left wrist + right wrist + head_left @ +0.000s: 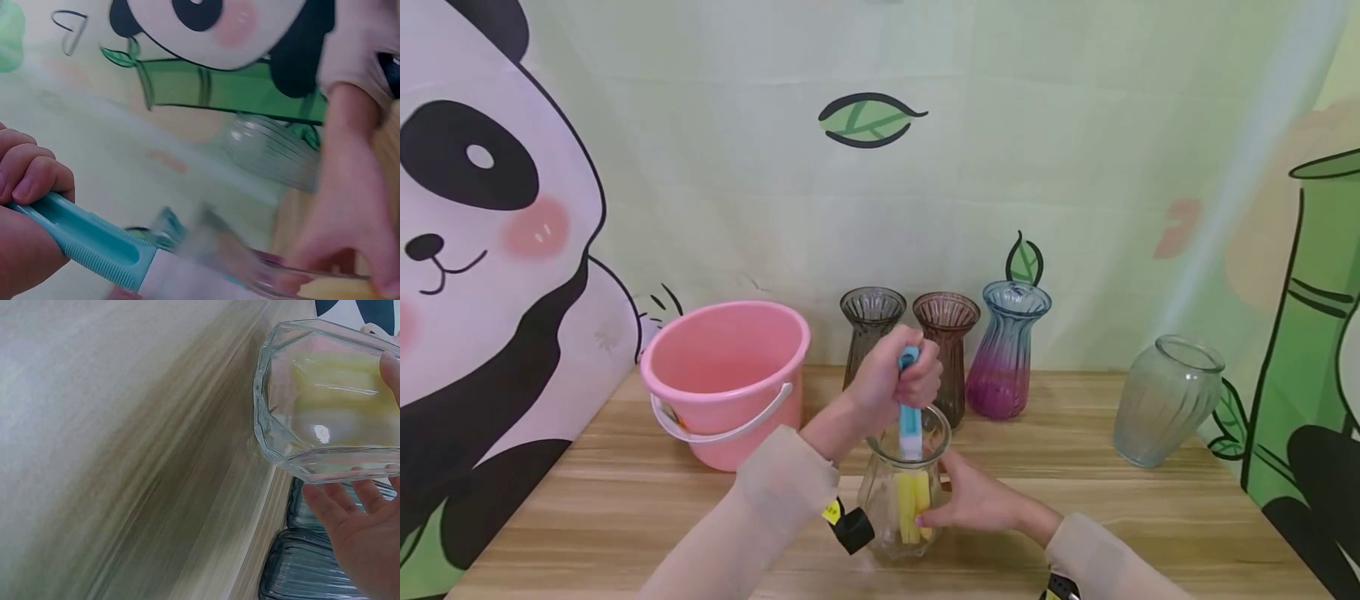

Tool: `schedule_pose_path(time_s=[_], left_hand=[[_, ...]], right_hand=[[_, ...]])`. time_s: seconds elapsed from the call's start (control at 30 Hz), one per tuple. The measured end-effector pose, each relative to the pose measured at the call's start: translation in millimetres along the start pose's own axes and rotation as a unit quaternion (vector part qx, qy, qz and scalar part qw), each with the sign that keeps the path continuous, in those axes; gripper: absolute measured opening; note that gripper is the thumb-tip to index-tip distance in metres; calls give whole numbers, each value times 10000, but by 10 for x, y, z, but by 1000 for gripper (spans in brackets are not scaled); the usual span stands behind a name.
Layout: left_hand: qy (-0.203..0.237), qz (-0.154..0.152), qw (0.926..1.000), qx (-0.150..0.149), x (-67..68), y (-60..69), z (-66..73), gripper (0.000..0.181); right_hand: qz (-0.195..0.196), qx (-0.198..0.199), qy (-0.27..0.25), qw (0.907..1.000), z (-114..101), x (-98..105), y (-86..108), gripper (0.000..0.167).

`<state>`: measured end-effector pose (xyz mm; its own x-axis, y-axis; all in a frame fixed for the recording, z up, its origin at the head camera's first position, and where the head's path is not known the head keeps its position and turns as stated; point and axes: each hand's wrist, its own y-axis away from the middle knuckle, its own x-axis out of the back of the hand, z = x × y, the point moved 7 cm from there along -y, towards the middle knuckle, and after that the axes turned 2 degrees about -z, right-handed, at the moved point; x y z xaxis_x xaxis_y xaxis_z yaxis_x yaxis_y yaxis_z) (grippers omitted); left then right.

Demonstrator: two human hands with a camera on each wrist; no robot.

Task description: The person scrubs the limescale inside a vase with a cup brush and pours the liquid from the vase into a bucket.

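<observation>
Turquoise in the handle, a long brush (910, 421) with a yellow sponge head (907, 508) reaches down inside a clear glass vase (877, 500) on the wood-grain table (1075, 483). The left hand (883, 373) grips that handle in a fist; the right hand (976, 497) clasps the vase (thumb nearest, fingers round the far side). Behind stand a grey glass vase (874, 312), a brown glass vase (951, 358) and a blue-to-purple glass vase (1009, 358).

Room between right hand (976, 498) and ribbed jar (1163, 408); pink bucket (730, 415) blocks left side.
</observation>
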<state>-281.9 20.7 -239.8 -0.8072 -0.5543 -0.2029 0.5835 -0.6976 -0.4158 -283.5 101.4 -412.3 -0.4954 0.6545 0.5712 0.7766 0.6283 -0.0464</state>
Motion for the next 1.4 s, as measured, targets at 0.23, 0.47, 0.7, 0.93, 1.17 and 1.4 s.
schedule_pose_path(time_s=[0.23,0.47,0.7,0.93,1.17,1.4], left_hand=[[-20,88,9998,176,61,7,-172,40],[6,12,9998,190,64,7,-183,40],[52,-10,9997,250,60,1,-117,41],[-37,-53,9996,274,-17,-146,203,38],[-364,-174,9992,-66,-153,-327,695,38],[-322,-327,9989,-28,-232,-345,736,38]], right_hand=[[-142,72,86,9998,-29,-21,4,83],[-663,130,-80,9977,-88,6,4,80],[-599,25,-405,9974,-73,14,-6,78],[-446,-67,-353,9984,-80,13,-11,83],[-248,-67,-234,9994,-99,23,-17,91],[-279,-13,-198,9994,-127,21,-16,90]])
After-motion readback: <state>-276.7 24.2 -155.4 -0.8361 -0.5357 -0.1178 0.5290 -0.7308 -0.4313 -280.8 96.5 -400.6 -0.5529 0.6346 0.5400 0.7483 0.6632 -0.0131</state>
